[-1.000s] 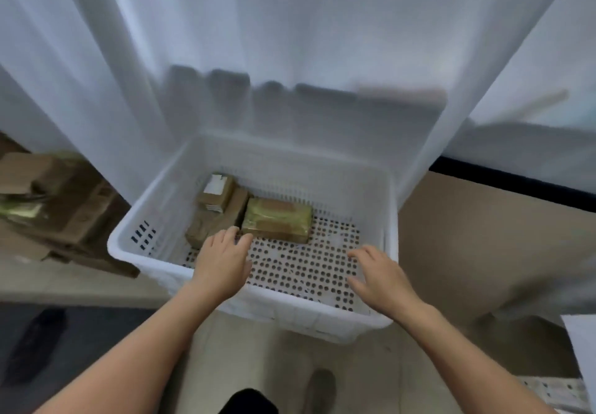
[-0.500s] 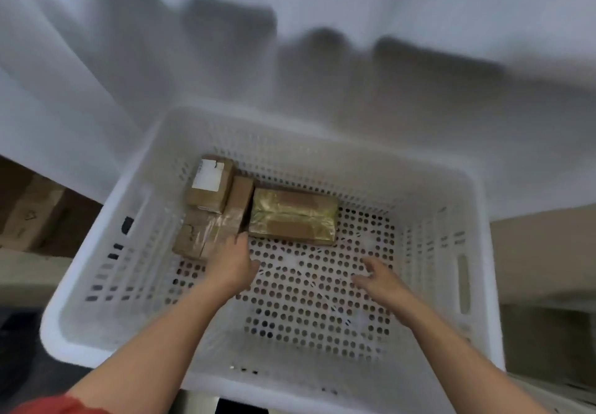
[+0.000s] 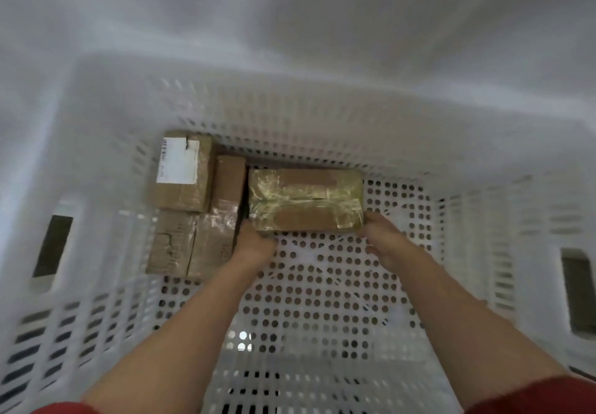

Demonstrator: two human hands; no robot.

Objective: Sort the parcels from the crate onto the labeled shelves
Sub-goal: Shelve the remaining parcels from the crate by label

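Fingers of the left hand (image 3: 254, 244) and right hand (image 3: 385, 241) curl around the near corners of the tape-wrapped parcel (image 3: 306, 199). It lies in the white crate (image 3: 322, 300), by the far wall.

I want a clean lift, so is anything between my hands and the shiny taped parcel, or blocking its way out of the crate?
Nothing visible. The left hand and right hand touch the near corners of the taped parcel. A long brown parcel lies close by its left end, crowding that hand. Above, the crate is open.
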